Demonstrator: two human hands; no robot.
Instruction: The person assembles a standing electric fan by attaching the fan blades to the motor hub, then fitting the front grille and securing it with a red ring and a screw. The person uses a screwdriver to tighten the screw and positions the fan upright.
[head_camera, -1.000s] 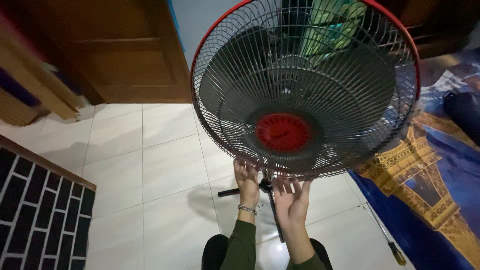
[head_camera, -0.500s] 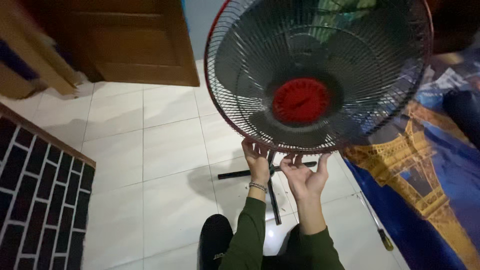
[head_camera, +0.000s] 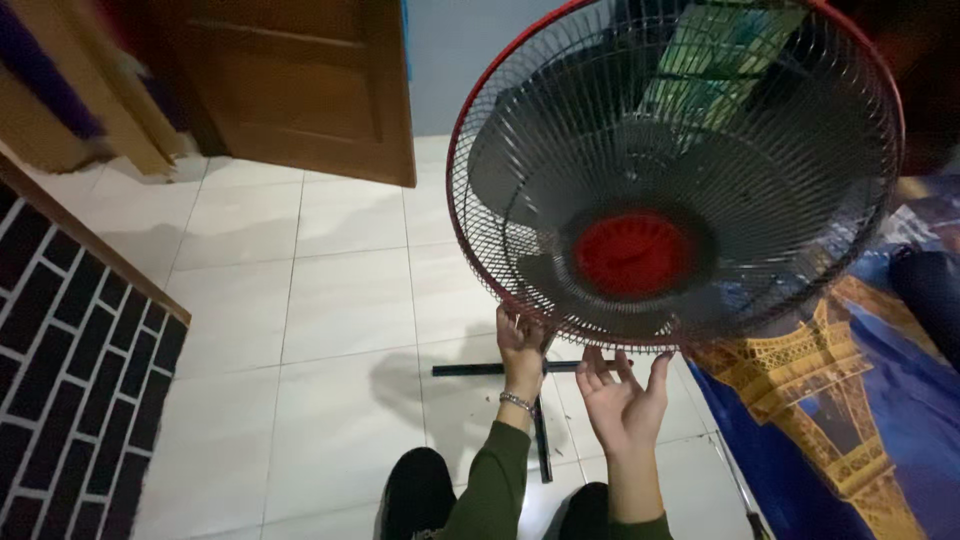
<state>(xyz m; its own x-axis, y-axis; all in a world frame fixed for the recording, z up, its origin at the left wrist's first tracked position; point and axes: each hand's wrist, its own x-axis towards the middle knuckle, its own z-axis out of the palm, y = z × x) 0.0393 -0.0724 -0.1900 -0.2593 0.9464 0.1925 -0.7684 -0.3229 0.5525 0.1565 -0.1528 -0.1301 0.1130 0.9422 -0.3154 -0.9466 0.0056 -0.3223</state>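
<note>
A standing fan fills the upper right, its round wire guard (head_camera: 760, 120) edged by a red rim, with a red centre cap (head_camera: 632, 254) and dark blades behind the wires. My left hand (head_camera: 522, 345) grips the lower rim of the guard, fingers hooked on the wires; a bracelet sits on that wrist. My right hand (head_camera: 624, 400) is just below the rim, palm up and fingers spread, not touching it. Both arms wear olive green sleeves. The fan's black cross-shaped base (head_camera: 540, 410) lies on the white tiles under my hands.
A brown wooden door (head_camera: 300, 90) stands at the back. A black brick-pattern panel with a wooden edge (head_camera: 70, 380) is at the left. A blue cloth with a tower print (head_camera: 850, 440) covers the floor at the right. My dark-clad knees (head_camera: 420, 495) show at the bottom.
The fan guard has shifted right and up in view. My right hand has come off the rim and now hangs open below it. My left hand keeps its hold.
</note>
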